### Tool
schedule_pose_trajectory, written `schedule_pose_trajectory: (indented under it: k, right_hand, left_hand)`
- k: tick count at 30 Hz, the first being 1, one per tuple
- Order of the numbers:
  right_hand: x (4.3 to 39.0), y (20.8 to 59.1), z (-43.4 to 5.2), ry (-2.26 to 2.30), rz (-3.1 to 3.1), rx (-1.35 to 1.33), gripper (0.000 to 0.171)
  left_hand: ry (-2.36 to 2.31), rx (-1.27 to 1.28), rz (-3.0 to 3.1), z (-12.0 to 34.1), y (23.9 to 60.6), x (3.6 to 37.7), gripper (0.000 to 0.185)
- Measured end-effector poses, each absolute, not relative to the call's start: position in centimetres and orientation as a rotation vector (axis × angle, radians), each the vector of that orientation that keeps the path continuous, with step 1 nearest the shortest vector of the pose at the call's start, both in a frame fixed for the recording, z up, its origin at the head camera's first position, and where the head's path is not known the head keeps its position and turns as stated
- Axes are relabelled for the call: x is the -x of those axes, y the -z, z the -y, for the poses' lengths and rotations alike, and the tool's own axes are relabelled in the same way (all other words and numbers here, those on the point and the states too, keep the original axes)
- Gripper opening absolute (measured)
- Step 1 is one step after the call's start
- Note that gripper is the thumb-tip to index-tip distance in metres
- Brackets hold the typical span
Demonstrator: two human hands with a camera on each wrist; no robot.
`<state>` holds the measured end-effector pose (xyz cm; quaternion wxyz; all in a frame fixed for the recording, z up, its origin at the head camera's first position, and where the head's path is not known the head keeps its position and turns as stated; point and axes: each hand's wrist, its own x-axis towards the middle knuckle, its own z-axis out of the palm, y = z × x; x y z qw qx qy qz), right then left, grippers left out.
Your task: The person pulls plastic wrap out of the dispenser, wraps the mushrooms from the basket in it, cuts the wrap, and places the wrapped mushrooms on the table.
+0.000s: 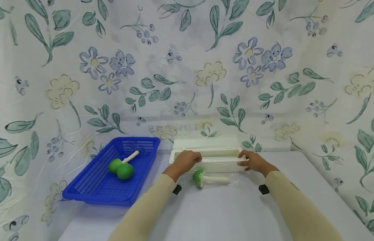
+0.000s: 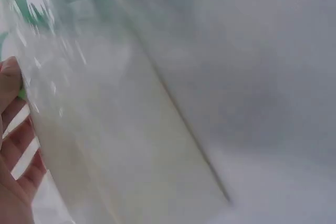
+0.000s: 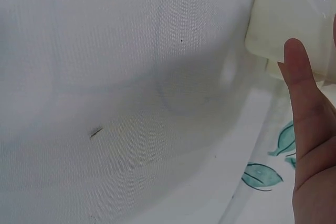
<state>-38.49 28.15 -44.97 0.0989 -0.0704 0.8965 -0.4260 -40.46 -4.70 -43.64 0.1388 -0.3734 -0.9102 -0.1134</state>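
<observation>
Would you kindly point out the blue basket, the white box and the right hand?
Blue basket (image 1: pixel 99 185), head view: bare part of its floor.
White box (image 1: pixel 220 165), head view: its front wall.
Right hand (image 1: pixel 255 162), head view: back of the hand.

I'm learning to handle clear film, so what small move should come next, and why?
Probably draw the clear film gently forward with the left hand, whose fingers are at its edge: the right hand grips the right end of the open white box, and the green-headed toy lies in front.
</observation>
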Motion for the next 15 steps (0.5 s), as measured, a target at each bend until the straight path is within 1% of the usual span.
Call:
schedule_pose_trajectory:
  k: [7, 15]
  right_hand:
    - [38.4, 44.8, -28.3, 1.224, -2.691, 0.198, 0.030]
    - [38.0, 44.8, -27.6, 1.231, -2.674, 0.236, 0.031]
  left_hand:
    - [0.338, 1.070, 2.556, 7.6, 44.0, 40.3, 0.007]
    - [0.336, 1.010, 2.634, 9.7, 44.3, 39.7, 0.013]
